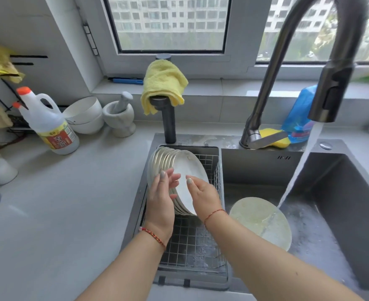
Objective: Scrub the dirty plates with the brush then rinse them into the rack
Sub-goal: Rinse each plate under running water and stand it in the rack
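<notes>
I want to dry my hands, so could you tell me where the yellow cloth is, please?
The yellow terry cloth hangs over the dark grey post behind the wire dish rack, below the window sill and left of the dark gooseneck faucet.

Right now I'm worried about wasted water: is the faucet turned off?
No, a stream of water pours from the faucet into the sink.
</notes>
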`<state>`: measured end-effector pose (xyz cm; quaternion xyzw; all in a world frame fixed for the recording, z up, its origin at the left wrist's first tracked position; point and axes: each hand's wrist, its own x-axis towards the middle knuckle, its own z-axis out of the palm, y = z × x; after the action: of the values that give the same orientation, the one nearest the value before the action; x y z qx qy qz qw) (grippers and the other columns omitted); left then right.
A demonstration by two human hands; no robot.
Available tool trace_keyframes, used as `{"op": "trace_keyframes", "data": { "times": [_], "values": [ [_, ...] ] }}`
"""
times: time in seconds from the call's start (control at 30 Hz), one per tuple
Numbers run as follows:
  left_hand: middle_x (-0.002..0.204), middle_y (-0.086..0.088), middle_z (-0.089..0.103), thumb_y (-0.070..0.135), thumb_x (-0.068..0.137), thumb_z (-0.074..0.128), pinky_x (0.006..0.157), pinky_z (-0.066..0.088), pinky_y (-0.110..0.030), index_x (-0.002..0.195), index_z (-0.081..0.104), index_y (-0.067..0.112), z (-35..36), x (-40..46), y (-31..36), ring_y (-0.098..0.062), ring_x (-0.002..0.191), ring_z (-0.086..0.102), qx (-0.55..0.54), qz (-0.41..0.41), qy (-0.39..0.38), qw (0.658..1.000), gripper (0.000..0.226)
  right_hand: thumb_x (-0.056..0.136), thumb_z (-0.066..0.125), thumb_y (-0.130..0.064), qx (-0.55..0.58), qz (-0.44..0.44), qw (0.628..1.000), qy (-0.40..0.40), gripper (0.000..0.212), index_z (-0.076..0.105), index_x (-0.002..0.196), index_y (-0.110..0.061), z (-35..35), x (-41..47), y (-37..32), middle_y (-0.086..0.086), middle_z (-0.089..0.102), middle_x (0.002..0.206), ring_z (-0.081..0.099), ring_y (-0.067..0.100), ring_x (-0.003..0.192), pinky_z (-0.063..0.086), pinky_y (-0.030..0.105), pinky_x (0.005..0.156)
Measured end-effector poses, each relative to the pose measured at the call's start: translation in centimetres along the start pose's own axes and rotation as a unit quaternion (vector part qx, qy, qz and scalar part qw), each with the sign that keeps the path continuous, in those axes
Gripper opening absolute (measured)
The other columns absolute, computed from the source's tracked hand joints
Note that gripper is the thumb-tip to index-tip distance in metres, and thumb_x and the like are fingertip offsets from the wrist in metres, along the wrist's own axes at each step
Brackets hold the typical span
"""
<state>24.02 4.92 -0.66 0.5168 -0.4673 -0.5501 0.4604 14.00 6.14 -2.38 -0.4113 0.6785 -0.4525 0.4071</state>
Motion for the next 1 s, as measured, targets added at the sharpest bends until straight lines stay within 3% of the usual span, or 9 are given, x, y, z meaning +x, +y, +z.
{"op": "trace_keyframes", "data": {
  "times": [0.1,0.23,0.3,0.37,0.43,0.57,0.67,0.83,1.0],
  "values": [
    [0.106,0.003,0.069,0.029,0.107,0.032,0.085,0.048,-0.029,0.112,0.063,0.023,2.6,-1.1,-0.2,-0.008,0.101,0.062,0.034,0.014,-0.033,0.999,0.031,0.099,0.046,-0.028,-0.011,0.009,0.999,0.041,0.03,0.07,0.106,-0.011,-3.0,-2.2,0.8,0.004,0.07,0.108,0.061,0.016,0.103,0.049,0.03,0.09],
    [0.103,0.008,0.063,0.028,0.105,0.039,0.09,0.044,-0.025,0.105,0.058,0.027,5.9,-2.6,-1.9,-0.003,0.099,0.057,0.132,0.029,-0.112,0.984,0.019,0.095,0.052,-0.026,-0.08,0.042,0.995,0.039,0.028,0.066,0.074,-0.013,-8.0,-4.3,3.0,-0.002,0.062,0.066,0.058,0.006,0.064,0.043,0.012,0.058],
    [0.105,0.01,0.062,0.033,0.103,0.042,0.096,0.043,-0.029,0.101,0.056,0.031,7.4,-3.4,-3.5,-0.011,0.104,0.055,0.23,0.062,-0.13,0.963,0.014,0.093,0.053,-0.025,-0.118,0.092,0.988,0.023,0.027,0.069,0.076,-0.013,-11.0,-4.8,5.4,0.001,0.066,0.072,0.058,0.012,0.07,0.044,0.021,0.066],
    [0.132,0.002,0.054,0.041,0.1,0.037,0.113,0.031,-0.036,0.123,0.055,0.024,8.2,-4.1,-5.3,-0.016,0.128,0.041,0.355,0.088,-0.164,0.916,0.034,0.088,0.056,-0.024,-0.152,0.162,0.975,0.011,0.025,0.071,0.075,-0.01,-13.4,-5.0,7.8,0.004,0.068,0.073,0.06,0.018,0.072,0.049,0.029,0.073],
    [0.159,0.0,0.025,0.042,0.104,0.031,0.123,0.01,-0.037,0.148,0.035,0.02,9.1,-5.2,-6.7,-0.017,0.148,0.012,0.46,0.079,-0.212,0.858,0.049,0.087,0.058,-0.024,-0.177,0.234,0.956,-0.001,0.024,0.069,0.071,-0.01,-16.0,-5.2,10.0,0.0,0.065,0.066,0.057,0.015,0.066,0.051,0.029,0.073],
    [0.165,0.005,-0.013,0.06,0.093,0.003,0.123,-0.009,-0.036,0.157,0.008,0.022,10.1,-6.7,-8.1,-0.014,0.15,-0.02,0.582,0.082,-0.26,0.766,0.075,0.093,0.053,-0.016,-0.195,0.35,0.916,-0.004,0.014,0.064,0.091,-0.008,-20.5,-4.2,13.7,0.003,0.063,0.073,0.058,0.014,0.064,0.047,0.023,0.062],
    [0.165,0.004,-0.011,0.066,0.073,-0.015,0.123,-0.01,-0.035,0.157,0.007,0.021,10.4,-6.8,-8.5,-0.014,0.15,-0.02,0.613,0.091,-0.24,0.747,0.098,0.096,0.048,-0.018,-0.139,0.414,0.899,0.041,0.022,0.055,0.079,-0.006,-22.7,-2.7,16.7,0.011,0.056,0.067,0.047,0.021,0.054,0.04,0.027,0.056],
    [0.166,0.006,-0.004,0.064,0.07,-0.019,0.123,-0.008,-0.034,0.156,0.014,0.023,10.7,-6.8,-8.9,-0.013,0.15,-0.017,0.629,0.1,-0.217,0.74,0.101,0.093,0.039,-0.006,-0.07,0.472,0.876,0.07,0.02,0.04,0.074,-0.011,-24.2,-2.1,19.8,0.005,0.031,0.052,0.022,0.015,0.042,0.023,0.02,0.047],
    [0.165,0.007,0.002,0.056,0.101,0.015,0.124,-0.004,-0.034,0.156,0.019,0.021,10.8,-6.7,-8.9,-0.011,0.15,-0.015,0.63,0.106,-0.209,0.74,0.065,0.094,0.042,-0.009,-0.012,0.507,0.861,0.041,0.016,0.04,0.079,-0.009,-23.6,-1.2,21.3,0.004,0.021,0.056,0.016,0.015,0.042,0.024,0.02,0.042]
  ]
}}
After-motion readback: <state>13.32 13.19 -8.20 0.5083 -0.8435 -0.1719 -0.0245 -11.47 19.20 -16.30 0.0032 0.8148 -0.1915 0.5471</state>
